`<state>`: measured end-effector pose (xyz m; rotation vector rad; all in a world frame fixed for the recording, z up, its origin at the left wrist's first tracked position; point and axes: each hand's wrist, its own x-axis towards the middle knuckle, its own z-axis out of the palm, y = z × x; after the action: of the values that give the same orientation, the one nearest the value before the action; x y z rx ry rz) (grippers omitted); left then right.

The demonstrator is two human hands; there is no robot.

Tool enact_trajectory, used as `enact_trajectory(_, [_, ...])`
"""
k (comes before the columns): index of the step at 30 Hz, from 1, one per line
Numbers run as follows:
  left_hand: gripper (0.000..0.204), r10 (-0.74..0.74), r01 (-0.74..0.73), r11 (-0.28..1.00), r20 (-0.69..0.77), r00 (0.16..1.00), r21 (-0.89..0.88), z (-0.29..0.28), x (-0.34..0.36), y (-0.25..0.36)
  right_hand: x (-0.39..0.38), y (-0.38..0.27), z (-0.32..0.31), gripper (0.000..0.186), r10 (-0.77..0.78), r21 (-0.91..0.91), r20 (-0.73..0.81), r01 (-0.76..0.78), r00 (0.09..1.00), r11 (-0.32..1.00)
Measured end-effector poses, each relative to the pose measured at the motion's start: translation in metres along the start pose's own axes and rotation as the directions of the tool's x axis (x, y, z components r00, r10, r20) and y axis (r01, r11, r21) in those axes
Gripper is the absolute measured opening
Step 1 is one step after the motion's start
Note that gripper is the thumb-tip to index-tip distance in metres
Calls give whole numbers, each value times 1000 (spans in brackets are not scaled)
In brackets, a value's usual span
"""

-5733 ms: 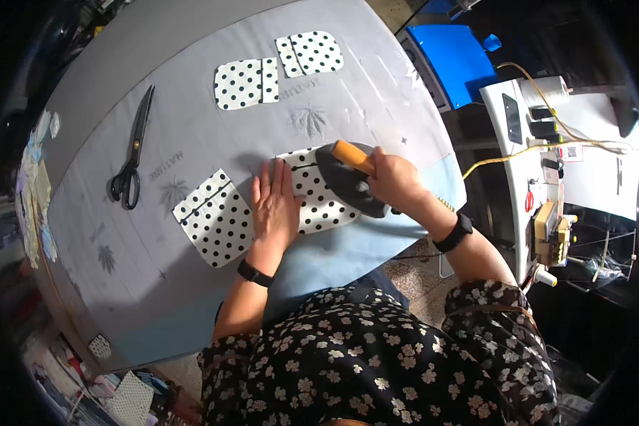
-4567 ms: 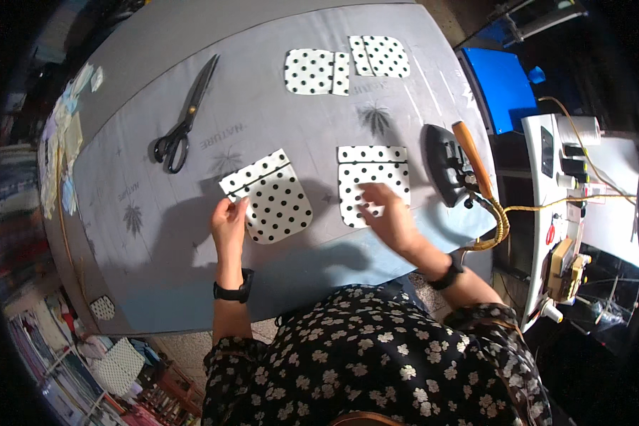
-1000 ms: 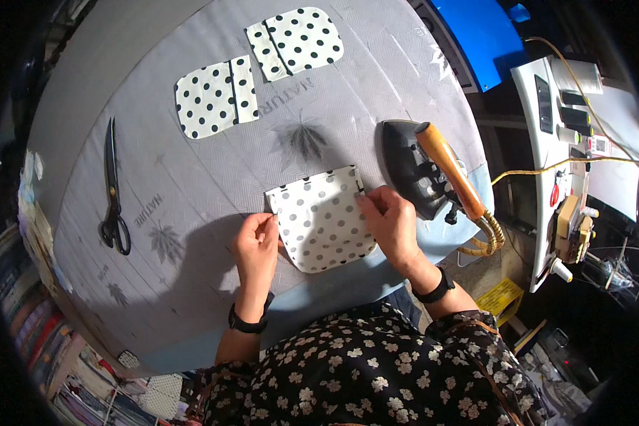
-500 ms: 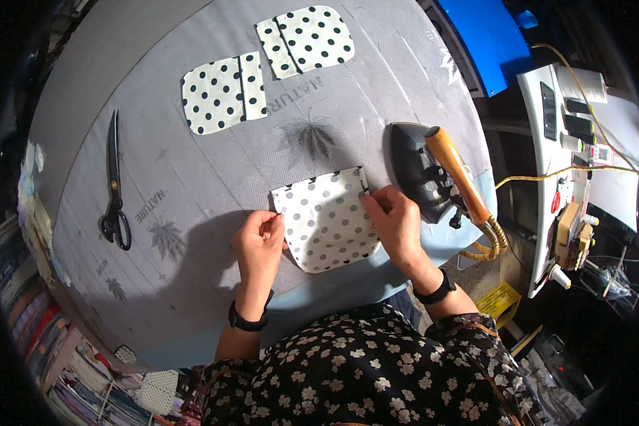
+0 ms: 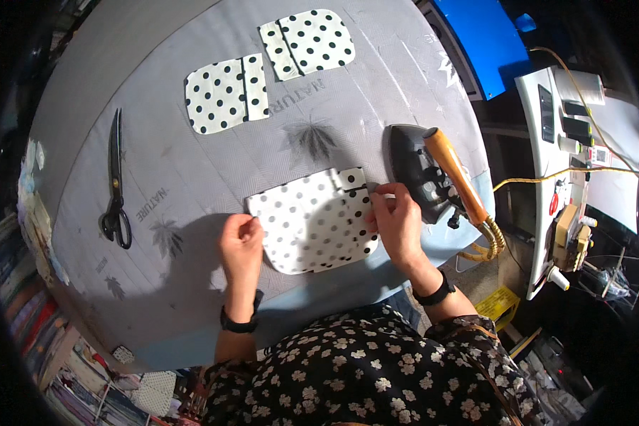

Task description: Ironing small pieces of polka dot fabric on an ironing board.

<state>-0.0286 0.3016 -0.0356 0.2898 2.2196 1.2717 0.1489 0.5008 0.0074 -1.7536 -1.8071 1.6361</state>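
Board [image 5: 213, 167]: grey with leaf prints, light blue along its near edge; it lies under the left hand [image 5: 241, 245] and the right hand [image 5: 399, 224]. Side table [image 5: 538, 174]: white, well to the right of the right hand. Box [image 5: 476, 50]: blue, well ahead and right of the right hand. Iron [image 5: 415, 167]: black, wooden handle, on the board just right of the right hand. Scissors [image 5: 115, 184]: black, well left of the left hand, blades pointing away from the person.

Upper piece [image 5: 291, 213]: white cloth, pale dots, between the hands, overlapping the lower piece [image 5: 362, 226], whose black-dotted right part shows beside the right hand. Left far piece [image 5: 220, 97]: dotted, ahead of the left hand. Right far piece [image 5: 321, 41]: dotted, farther ahead, between the hands.

Left hand: fingers curled, thumb and forefinger pinching the upper piece's left edge. Right hand: half curled, fingertips at the lower piece's right edge; cannot tell whether gripping.
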Motion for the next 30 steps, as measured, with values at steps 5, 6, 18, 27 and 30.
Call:
enact_trajectory(5, [13,-48,63,985,-96,994,162,-37,15,-5,7,4,7,24,-115,-198,-22,109,993,974])
enact_trajectory(6, [14,-24,43,983,-104,994,179,-42,16,-9,5,0,6,27,-126,-240,-3,122,992,963])
enact_trajectory(18, [29,182,-92,865,-139,973,493,-29,-3,10,4,5,10,20,-203,-139,-52,194,978,971])
enact_trajectory(27, [44,383,-393,915,115,917,88,-15,-30,33,-80,-76,-56,9,-647,-456,100,613,755,645])
enact_trajectory(30, [63,290,-237,953,340,894,-189,-3,-39,43,-115,-97,-55,12,-580,-297,308,655,754,695])
